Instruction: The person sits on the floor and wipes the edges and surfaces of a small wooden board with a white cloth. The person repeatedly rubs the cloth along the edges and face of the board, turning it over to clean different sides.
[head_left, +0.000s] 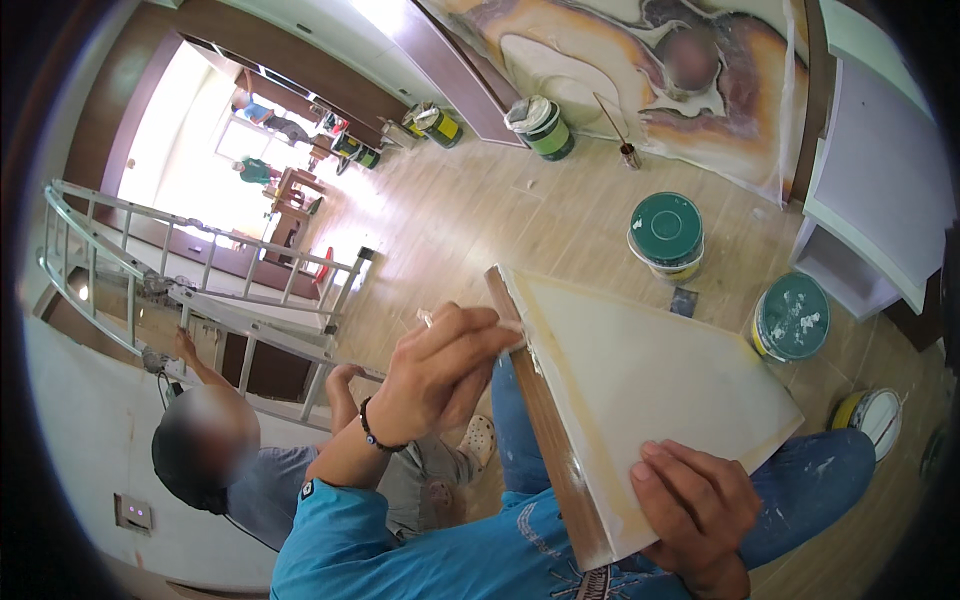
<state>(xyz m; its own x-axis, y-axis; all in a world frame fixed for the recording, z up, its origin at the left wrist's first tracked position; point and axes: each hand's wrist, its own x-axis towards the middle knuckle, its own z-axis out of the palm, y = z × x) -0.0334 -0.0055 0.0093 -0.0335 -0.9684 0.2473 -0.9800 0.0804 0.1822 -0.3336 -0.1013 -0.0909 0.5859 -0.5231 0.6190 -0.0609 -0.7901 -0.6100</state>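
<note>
The white panel point(640, 370), with a yellowish border and a brown wooden edge point(548, 420), lies slanted over the person's blue-jeaned legs point(815, 490). The right hand point(697, 508) grasps its near lower side, fingers spread over the face. The left hand point(450, 365), a dark beaded bracelet point(377, 430) at its wrist, has its fingers curled together at the wooden edge's upper part; I cannot tell whether they pinch anything. Pale lettering point(595, 582) runs across the blue shirt point(430, 555), partly hidden by folds and the panel. Beyond the panel, a green-lidded bucket point(667, 228) shows a yellow label patch, and a second bucket point(792, 315), its green lid white-splashed, shows another; a farther bucket point(540, 128) has a bright green label. Their print is too small to read.
</note>
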